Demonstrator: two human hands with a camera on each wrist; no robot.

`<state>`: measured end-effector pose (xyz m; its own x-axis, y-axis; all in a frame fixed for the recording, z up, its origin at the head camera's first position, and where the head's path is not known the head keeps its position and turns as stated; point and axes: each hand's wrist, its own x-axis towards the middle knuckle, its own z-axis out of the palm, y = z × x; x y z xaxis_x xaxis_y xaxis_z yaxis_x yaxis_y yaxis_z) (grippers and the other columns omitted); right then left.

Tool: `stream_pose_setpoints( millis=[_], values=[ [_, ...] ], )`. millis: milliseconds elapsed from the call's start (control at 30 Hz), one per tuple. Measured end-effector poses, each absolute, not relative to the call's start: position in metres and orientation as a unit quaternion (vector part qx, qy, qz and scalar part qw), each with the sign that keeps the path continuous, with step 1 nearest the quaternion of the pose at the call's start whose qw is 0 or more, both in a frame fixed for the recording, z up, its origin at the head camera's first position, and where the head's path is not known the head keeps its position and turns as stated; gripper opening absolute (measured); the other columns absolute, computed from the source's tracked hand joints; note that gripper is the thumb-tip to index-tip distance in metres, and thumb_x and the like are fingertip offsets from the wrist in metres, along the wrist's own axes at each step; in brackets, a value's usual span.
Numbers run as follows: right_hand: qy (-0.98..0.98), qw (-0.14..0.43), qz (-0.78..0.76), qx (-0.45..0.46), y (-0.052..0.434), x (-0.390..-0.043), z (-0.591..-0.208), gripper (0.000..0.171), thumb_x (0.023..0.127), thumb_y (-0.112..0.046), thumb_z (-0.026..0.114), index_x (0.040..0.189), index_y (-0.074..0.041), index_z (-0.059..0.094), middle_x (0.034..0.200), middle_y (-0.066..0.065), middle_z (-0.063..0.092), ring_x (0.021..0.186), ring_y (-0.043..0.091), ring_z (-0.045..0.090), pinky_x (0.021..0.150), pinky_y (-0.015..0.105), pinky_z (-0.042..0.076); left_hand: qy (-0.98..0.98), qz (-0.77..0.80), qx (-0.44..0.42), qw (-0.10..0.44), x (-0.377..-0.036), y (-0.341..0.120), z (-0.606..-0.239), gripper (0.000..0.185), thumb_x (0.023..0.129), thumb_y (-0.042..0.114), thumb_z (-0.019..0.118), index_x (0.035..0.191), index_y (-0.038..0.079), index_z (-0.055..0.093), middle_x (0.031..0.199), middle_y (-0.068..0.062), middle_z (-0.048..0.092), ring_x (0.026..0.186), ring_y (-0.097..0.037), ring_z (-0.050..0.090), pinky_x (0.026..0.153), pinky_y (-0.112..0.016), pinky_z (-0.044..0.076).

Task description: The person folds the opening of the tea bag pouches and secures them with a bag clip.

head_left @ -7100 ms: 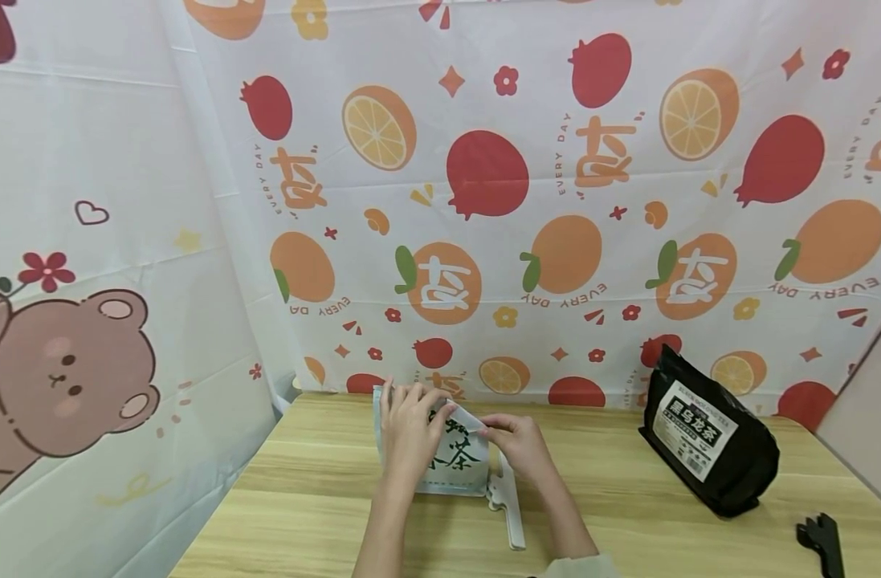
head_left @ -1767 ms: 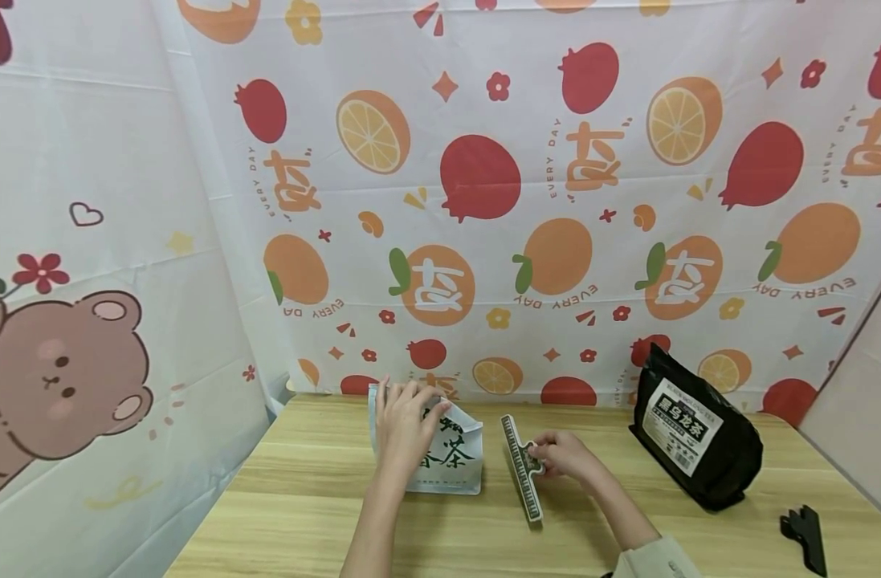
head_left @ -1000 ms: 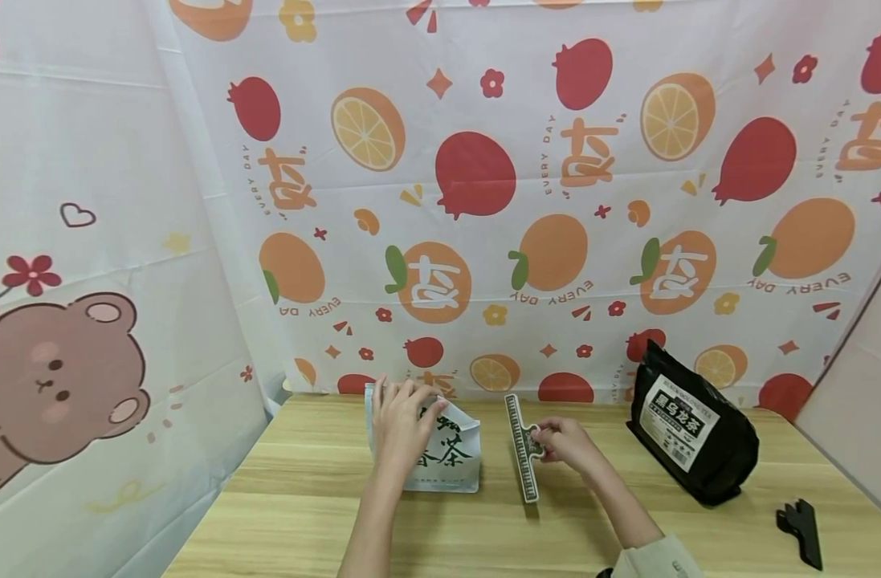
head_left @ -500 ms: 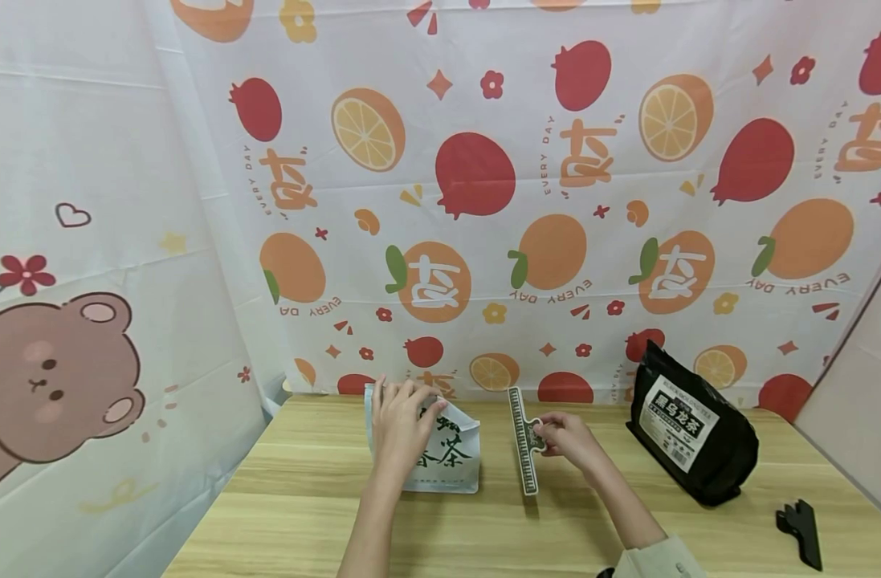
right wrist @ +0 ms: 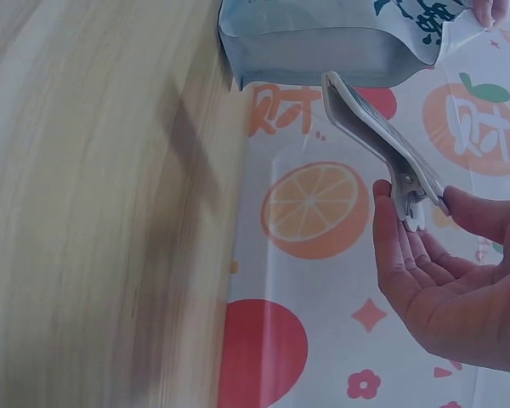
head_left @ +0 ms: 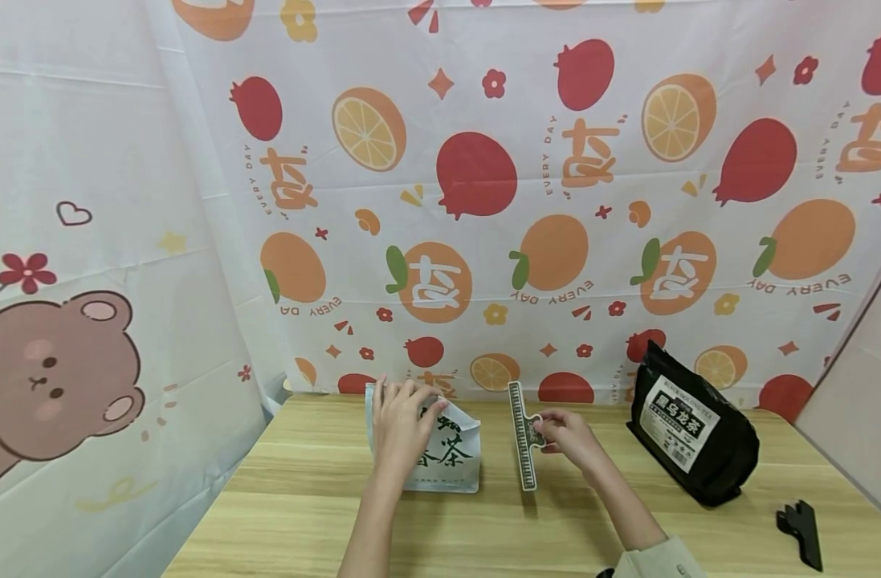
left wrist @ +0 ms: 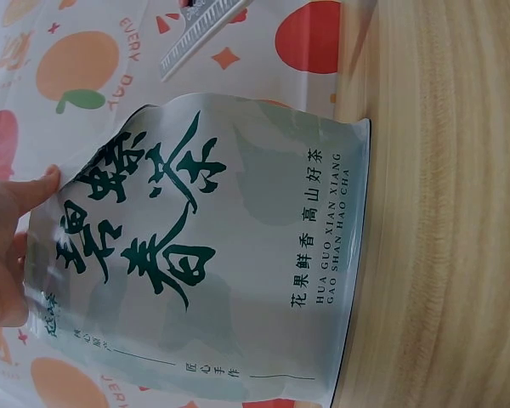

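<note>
Moved: your right hand [head_left: 564, 433] has lifted the sealing clip [head_left: 521, 437] upright, pinching its handle.
Clip axis: vertical, frame centre, right of the tea bag [head_left: 443, 449].
Left hand [head_left: 404, 421]: fingers curled on the bag top.

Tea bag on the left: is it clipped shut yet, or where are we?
Not clipped yet. Done: the white tea bag stands on the table, its folded top pinched by the left hand. In hand: the right hand pinches the sealing clip by its handle, held clear of the bag. Left: closing the clip over the fold. The black bag stands untouched, a black clip near it.
</note>
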<state>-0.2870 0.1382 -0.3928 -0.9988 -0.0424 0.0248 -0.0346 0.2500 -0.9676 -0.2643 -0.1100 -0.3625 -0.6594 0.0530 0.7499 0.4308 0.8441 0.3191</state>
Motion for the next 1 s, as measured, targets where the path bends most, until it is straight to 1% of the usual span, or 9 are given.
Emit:
stream_pose_setpoints(
  millis=[533,733,1000],
  values=[
    [0.778,-0.011,-0.627,-0.043,0.135,-0.286,-0.387,0.027,0.090,-0.003,0.054,0.111,0.013,0.054,0.087,0.012,0.060,0.074,0.019,0.059,0.069,0.036,0.052,-0.877,-0.245,-0.139,0.390,-0.263,-0.110,-0.362,0.019,0.076,0.028,0.073,0.088,0.013,0.071,0.091,-0.002,0.062,0.091,-0.024,0.050,0.106,-0.045,0.013],
    [0.776,-0.014,-0.629,-0.049,0.133,-0.285,-0.384,0.027,0.091,-0.004,0.054,0.114,0.010,0.054,0.090,0.011,0.059,0.078,0.019,0.058,0.070,0.034,0.052,-0.876,-0.244,-0.140,0.392,-0.263,-0.110,-0.362,0.019,0.075,0.028,0.073,0.087,0.013,0.071,0.091,-0.002,0.062,0.092,-0.025,0.050,0.106,-0.046,0.014],
    [0.775,-0.019,-0.628,-0.068,0.131,-0.282,-0.378,0.029,0.091,-0.004,0.055,0.116,0.010,0.053,0.095,0.013,0.059,0.083,0.022,0.058,0.074,0.036,0.051,-0.876,-0.247,-0.141,0.389,-0.263,-0.110,-0.362,0.019,0.075,0.027,0.073,0.087,0.013,0.071,0.090,-0.002,0.062,0.092,-0.025,0.050,0.105,-0.047,0.015]
  ],
)
